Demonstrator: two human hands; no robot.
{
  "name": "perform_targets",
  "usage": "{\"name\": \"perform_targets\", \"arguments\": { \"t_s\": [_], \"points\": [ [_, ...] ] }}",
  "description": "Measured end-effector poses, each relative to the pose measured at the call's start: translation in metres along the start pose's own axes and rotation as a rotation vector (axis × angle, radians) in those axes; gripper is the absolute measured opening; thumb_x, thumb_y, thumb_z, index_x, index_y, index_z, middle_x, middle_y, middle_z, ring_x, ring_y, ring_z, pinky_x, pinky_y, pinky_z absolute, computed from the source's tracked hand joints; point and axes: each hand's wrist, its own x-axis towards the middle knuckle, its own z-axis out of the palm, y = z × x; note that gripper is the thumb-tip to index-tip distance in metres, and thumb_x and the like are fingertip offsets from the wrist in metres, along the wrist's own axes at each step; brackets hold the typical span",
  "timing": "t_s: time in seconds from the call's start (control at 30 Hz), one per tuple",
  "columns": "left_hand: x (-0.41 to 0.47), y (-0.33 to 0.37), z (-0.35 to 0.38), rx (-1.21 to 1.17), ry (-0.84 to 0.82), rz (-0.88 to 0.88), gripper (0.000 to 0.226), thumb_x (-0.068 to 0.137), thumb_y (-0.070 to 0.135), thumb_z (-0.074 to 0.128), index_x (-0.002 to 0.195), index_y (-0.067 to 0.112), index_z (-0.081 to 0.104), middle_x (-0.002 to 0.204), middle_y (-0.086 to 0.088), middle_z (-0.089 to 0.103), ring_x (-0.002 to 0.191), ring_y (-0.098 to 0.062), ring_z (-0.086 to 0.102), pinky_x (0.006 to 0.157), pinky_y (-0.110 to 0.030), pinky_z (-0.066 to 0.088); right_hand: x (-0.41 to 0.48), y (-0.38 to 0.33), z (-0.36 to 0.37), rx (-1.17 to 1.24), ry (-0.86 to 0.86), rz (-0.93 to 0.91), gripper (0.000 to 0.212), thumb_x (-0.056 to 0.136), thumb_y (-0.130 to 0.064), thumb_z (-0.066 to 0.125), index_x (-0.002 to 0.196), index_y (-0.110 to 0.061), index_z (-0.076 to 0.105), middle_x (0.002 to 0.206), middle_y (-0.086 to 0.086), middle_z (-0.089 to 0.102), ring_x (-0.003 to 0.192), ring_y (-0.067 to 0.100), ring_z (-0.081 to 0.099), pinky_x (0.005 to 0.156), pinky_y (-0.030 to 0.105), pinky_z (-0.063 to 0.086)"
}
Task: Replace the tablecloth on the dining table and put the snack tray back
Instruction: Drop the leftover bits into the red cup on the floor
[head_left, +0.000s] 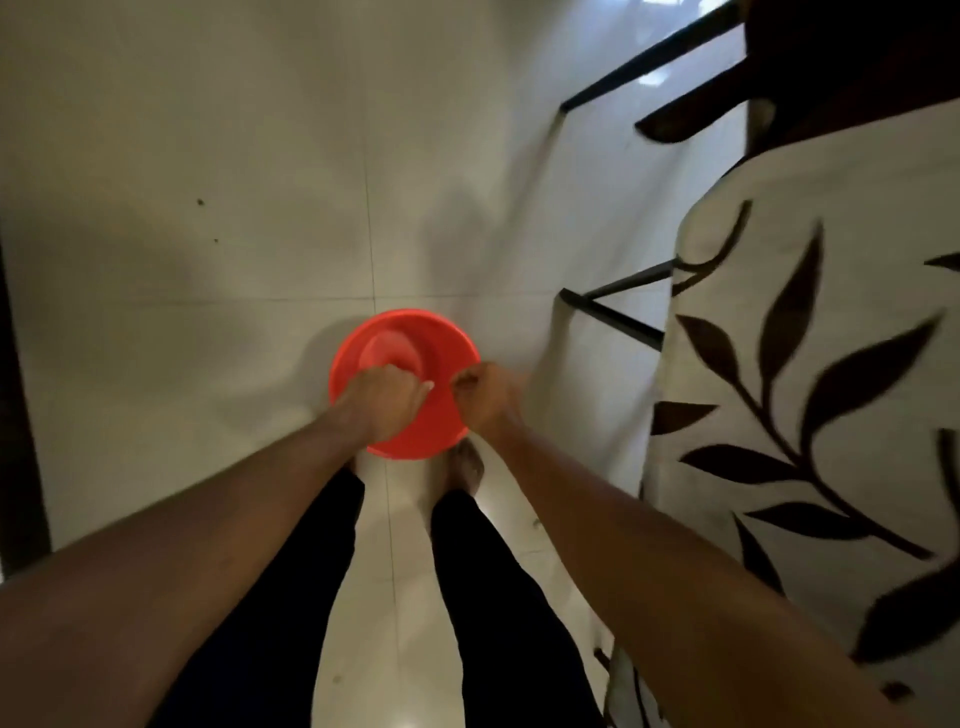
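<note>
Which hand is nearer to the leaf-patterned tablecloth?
Right. The right hand is over the red bucket's right rim, toward the tablecloth; the left hand is farther left.

1. A home dining area, seen from above while looking down.
2. Glossy pale floor tiles (208, 156) with thin grout lines.
3. A cream tablecloth (831, 364) printed with dark leaves drapes over the surface at right.
4. Dark furniture legs (618, 317) stand on the floor beside it.

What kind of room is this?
Probably a dining room at home. A leaf-patterned tablecloth hangs over a table, dark chair legs stand on the pale tiled floor, and a red tub sits on the tiles.
</note>
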Motion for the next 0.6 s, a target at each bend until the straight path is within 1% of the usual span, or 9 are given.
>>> {"name": "perform_targets", "arguments": {
  "t_s": [0.07,0.17,0.23,0.3,0.37,0.43,0.6],
  "points": [
    [0.018,-0.009,0.009,-0.025,0.028,0.035,0.048,0.108,0.039,0.031,0.107,0.008,0.067,0.111,-0.018,0.069,0.105,-0.037,0.064,0.088,-0.043,0.048,0.018,0.011,0.017,0.003,0.001,0.021,0.017,0.086,-0.011,0.064,0.094,-0.016,0.079,0.103,0.007,0.077,0.099,0.025,0.071,0.090,0.036,0.055],
    [0.027,-0.023,0.025,-0.113,-0.019,0.053,0.040,0.104,0.040,0.041,0.113,0.007,0.063,0.113,-0.017,0.065,0.106,-0.038,0.061,0.090,-0.046,0.049,0.028,0.018,0.033,0.013,0.015,0.074,0.014,0.082,-0.015,0.068,0.091,-0.019,0.078,0.099,0.006,0.077,0.096,0.026,0.071,0.089,0.038,0.056],
    [0.026,-0.031,0.033,-0.082,-0.023,0.075,0.036,0.100,0.036,0.049,0.120,0.009,0.062,0.117,-0.016,0.063,0.112,-0.036,0.058,0.096,-0.045,0.048,0.028,0.017,0.037,0.041,0.026,0.099,0.012,0.084,-0.018,0.068,0.092,-0.020,0.077,0.098,0.004,0.077,0.095,0.026,0.071,0.086,0.035,0.056],
    [0.019,-0.037,0.036,-0.049,0.024,0.113,0.032,0.096,0.030,0.052,0.119,0.011,0.064,0.117,-0.013,0.064,0.113,-0.033,0.057,0.099,-0.045,0.046,0.020,0.013,0.034,0.060,0.030,0.103,0.011,0.087,-0.020,0.068,0.095,-0.020,0.075,0.101,0.003,0.076,0.097,0.024,0.070,0.083,0.030,0.053],
    [0.008,-0.041,0.031,-0.069,0.107,0.131,0.025,0.093,0.024,0.055,0.110,0.011,0.068,0.108,-0.012,0.068,0.102,-0.034,0.061,0.092,-0.044,0.048,0.017,0.013,0.031,0.062,0.024,0.104,0.012,0.089,-0.021,0.066,0.099,-0.020,0.074,0.105,0.002,0.074,0.099,0.022,0.068,0.079,0.025,0.045],
    [-0.004,-0.048,0.024,-0.063,0.158,0.115,0.019,0.092,0.020,0.057,0.101,0.011,0.070,0.098,-0.011,0.069,0.091,-0.034,0.062,0.082,-0.042,0.049,0.013,0.014,0.028,0.061,0.026,0.103,0.012,0.091,-0.022,0.066,0.100,-0.020,0.073,0.106,0.003,0.074,0.101,0.024,0.067,0.079,0.025,0.043],
    [-0.031,-0.064,0.003,-0.059,0.097,0.025,0.022,0.096,0.028,0.049,0.101,0.017,0.068,0.099,-0.005,0.068,0.096,-0.031,0.062,0.075,-0.043,0.054,0.003,0.006,0.020,0.050,0.039,0.097,0.013,0.091,-0.024,0.065,0.100,-0.018,0.074,0.104,0.006,0.075,0.100,0.027,0.068,0.081,0.028,0.048]
  ]
}}
